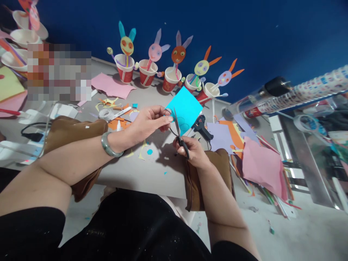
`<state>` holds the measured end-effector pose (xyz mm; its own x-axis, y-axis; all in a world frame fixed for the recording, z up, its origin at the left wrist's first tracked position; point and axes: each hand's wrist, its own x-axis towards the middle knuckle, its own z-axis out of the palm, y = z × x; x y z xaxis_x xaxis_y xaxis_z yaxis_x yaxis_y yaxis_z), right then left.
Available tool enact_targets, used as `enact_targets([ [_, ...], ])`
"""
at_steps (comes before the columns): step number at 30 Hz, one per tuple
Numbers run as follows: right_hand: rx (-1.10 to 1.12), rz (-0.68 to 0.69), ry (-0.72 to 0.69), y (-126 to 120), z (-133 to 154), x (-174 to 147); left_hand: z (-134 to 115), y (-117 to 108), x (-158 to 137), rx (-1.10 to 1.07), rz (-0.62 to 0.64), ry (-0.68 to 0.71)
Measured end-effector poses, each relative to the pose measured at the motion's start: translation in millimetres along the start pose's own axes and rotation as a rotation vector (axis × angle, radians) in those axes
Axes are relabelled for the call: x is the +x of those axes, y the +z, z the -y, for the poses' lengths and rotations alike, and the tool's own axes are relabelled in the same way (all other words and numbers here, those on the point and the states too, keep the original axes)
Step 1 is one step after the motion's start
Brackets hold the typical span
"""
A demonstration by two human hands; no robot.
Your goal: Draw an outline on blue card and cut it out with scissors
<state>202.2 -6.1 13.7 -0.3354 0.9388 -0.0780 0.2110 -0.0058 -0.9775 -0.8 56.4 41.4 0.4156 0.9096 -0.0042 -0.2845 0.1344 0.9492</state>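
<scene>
Between the thumb and fingers of my left hand (153, 123) is the left corner of a bright blue sheet of paper (187, 105), held up above the table. A rounded outline shows near its lower edge. My right hand (193, 150) is closed on the black handles of a pair of scissors (179, 136). The blades point up and lie across the sheet's lower left part; I cannot tell whether they are cutting. Small blue scraps (149, 152) lie on the table below my hands. A black glue gun (202, 127) rests just right of the sheet.
Several paper cups (124, 70) with rabbit-faced figures stand along the blue wall. Brown cushions (76, 134) lie under my forearms. Pink paper (263, 166) and purple paper (220, 136) lie at the right, a tape roll (104, 114) at the left. A long cup stack (312, 88) slants at the right.
</scene>
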Motion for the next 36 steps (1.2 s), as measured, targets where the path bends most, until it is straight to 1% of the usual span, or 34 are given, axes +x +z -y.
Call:
enact_targets([
  [8, -0.018, 0.018, -0.001, -0.7, -1.1, -0.6, -5.8, -2.3, -0.9, 0.088, -0.028, -0.006],
  [18, -0.035, 0.038, 0.009, -1.3, 0.7, -1.2, -9.1, -1.1, -1.7, 0.139, -0.042, -0.023],
  [23, -0.05, 0.075, -0.006, -1.5, 2.5, -0.4, -7.9, -1.2, -0.3, 0.16, -0.086, -0.009],
  [26, -0.044, 0.081, -0.01, -1.8, 1.8, -0.7, -5.8, -2.9, 1.5, 0.193, -0.114, 0.019],
  [30, -0.033, 0.088, -0.003, -1.5, 0.0, -0.9, -3.6, -5.7, 3.6, 0.247, -0.169, 0.089],
  [36, -0.04, 0.177, 0.056, -4.9, 1.4, -2.1, -7.3, -8.8, 7.3, 0.241, -0.223, 0.177],
])
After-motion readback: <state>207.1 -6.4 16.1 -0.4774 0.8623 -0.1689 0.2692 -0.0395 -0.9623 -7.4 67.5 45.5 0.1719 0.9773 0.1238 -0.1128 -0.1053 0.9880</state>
